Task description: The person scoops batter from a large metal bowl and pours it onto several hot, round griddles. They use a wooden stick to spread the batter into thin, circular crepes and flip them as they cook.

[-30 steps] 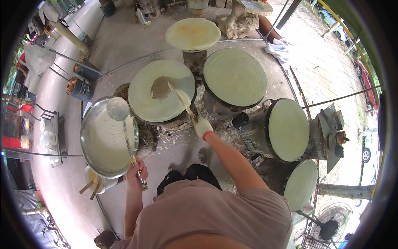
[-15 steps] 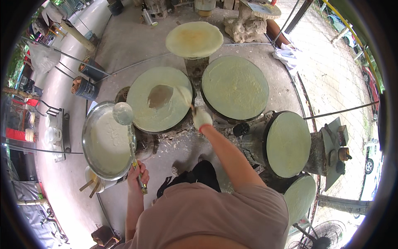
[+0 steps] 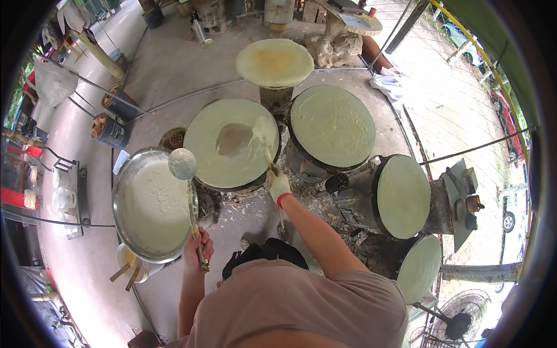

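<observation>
My left hand is closed around the handle of a metal ladle, its round bowl over the right rim of a large metal basin of pale batter. My right hand, in a white glove, grips a brush-like spreader with a thin stick handle. The spreader's batter-coated head rests on the right side of a round griddle; its exact shape is blurred. Pale batter covers that griddle around a bare brownish patch near the middle.
Batter-coated griddles stand at the far centre, right of centre, right and lower right. A bucket with wooden sticks sits below the basin. A fan stands lower right. Dark buckets are at left.
The spreader's head has shifted slightly along the right side of the griddle, and my right hand is a little lower. The ladle stays by the basin's rim. The whole view has shifted slightly.
</observation>
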{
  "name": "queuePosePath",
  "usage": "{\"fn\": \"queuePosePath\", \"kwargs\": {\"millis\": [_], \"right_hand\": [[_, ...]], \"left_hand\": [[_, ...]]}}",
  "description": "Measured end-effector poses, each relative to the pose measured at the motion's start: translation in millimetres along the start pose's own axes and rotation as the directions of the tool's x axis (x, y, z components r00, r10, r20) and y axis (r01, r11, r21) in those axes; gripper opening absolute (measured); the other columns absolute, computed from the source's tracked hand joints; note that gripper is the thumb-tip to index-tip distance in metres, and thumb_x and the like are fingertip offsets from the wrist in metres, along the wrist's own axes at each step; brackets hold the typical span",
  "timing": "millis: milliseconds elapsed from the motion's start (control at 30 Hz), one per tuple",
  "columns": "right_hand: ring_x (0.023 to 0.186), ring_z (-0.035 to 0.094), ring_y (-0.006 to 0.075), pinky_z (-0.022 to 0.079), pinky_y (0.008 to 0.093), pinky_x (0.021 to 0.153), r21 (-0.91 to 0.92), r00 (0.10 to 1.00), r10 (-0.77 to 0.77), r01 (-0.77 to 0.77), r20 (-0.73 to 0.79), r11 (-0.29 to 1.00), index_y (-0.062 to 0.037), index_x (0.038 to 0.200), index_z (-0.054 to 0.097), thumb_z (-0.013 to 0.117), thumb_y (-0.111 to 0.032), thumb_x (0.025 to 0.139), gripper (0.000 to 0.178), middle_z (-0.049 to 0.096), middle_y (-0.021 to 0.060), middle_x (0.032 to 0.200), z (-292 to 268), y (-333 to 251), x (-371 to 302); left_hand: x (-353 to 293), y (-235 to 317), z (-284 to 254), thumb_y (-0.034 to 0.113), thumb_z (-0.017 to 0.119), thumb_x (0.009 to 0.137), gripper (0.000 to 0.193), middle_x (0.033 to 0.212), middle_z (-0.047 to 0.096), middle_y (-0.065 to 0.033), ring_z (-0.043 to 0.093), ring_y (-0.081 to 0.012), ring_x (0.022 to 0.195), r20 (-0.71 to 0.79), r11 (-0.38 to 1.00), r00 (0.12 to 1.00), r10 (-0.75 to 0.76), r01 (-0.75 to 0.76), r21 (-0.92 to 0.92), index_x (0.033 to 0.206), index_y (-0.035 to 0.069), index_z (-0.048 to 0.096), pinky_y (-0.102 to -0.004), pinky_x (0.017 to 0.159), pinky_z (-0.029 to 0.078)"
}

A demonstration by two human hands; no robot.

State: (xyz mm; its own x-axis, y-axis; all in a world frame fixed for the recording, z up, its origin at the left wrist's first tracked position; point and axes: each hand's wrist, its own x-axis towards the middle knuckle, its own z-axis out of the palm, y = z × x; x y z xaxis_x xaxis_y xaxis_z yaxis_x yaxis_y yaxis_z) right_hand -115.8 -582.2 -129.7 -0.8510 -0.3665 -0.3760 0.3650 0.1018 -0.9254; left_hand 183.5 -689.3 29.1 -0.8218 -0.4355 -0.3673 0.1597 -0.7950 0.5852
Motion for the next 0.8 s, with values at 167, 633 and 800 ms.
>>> {"fn": "queuePosePath", "kwargs": {"millis": [167,633,800], "right_hand": [[0.078,0.059,0.0191,0.045,0.0302,0.073,-0.45,0.927,-0.372,0.315,-0.041,0.836,-0.0017,0.122,0.054,0.047,-0.019,0.09,0.036,0.067,0.0139,0.091,-21,-5,26],[0.058,0.044,0.0051,0.036,0.0194,0.052,-0.011,0.995,0.02,-0.021,-0.101,1.0,-0.0086,0.125,0.055,0.053,-0.019,0.09,0.036,0.058,-0.0023,0.077,37,71,6],[0.06,0.053,0.0158,0.044,0.0275,0.059,-0.319,0.969,-0.168,0.104,-0.181,0.942,-0.0028,0.121,0.056,0.051,-0.026,0.09,0.039,0.064,0.0107,0.077,33,46,23]], "left_hand": [[-2,17,-14,0.017,0.05,0.092,0.017,0.077,0.043,-0.0044,0.037,-0.0105,0.046,0.019,0.999,0.999,-0.04,0.04,-0.01,0.105,0.007,0.045,-0.0233,0.038,0.034],[-1,32,-34,0.014,0.05,0.09,0.015,0.076,0.044,-0.0035,0.039,-0.011,0.049,-0.024,0.993,0.994,-0.105,0.106,0.052,0.103,0.008,0.046,-0.0236,0.042,0.035],[7,28,-27,0.01,0.05,0.088,0.016,0.077,0.045,-0.004,0.039,-0.0106,0.05,-0.053,0.991,0.991,-0.119,0.122,0.053,0.102,0.007,0.046,-0.0238,0.043,0.035]]}}
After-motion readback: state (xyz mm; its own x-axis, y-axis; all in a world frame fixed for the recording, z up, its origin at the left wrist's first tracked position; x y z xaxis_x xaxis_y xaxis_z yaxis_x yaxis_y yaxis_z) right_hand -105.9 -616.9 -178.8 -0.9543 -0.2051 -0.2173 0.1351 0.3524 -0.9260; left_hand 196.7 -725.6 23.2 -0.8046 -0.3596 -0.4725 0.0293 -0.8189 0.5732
